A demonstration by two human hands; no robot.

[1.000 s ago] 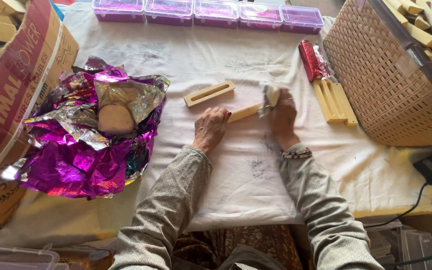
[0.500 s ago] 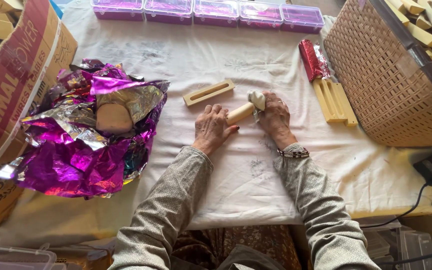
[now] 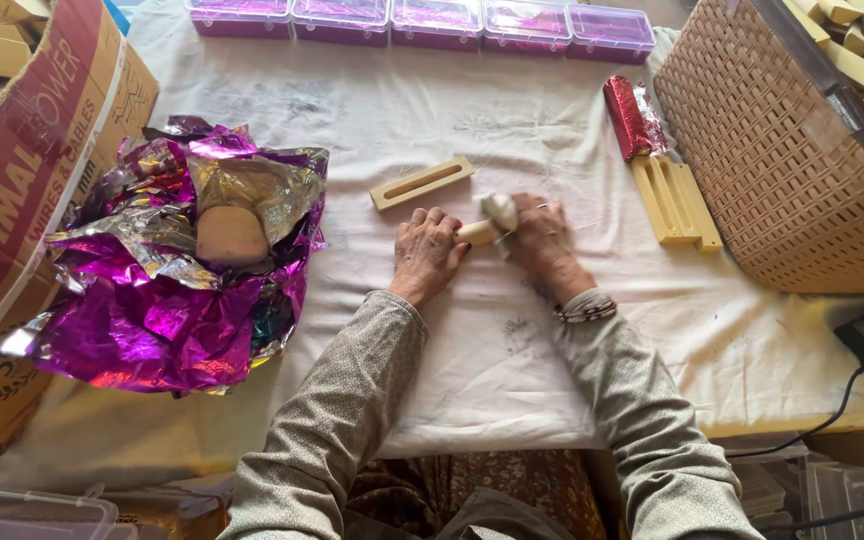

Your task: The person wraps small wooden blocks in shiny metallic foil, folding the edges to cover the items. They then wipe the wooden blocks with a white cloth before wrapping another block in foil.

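My left hand (image 3: 426, 252) presses on one end of a small pale wooden stick (image 3: 476, 233) lying on the white cloth. My right hand (image 3: 542, 240) holds a crumpled white wrap (image 3: 499, 211) around the stick's other end. A slotted wooden block (image 3: 422, 183) lies just beyond my left hand, apart from it. Both hands rest on the cloth close together.
A heap of purple and silver foil (image 3: 172, 280) with a tan lump (image 3: 231, 234) lies at left beside a cardboard box (image 3: 22, 170). Stacked wooden blocks (image 3: 677, 200), a red foil roll (image 3: 630, 118) and a woven basket (image 3: 772, 150) stand at right. Purple-lidded boxes (image 3: 422, 20) line the far edge.
My right hand has slid left along the stick towards my left hand, and the white wrap has moved with it. The visible length of stick has grown shorter.
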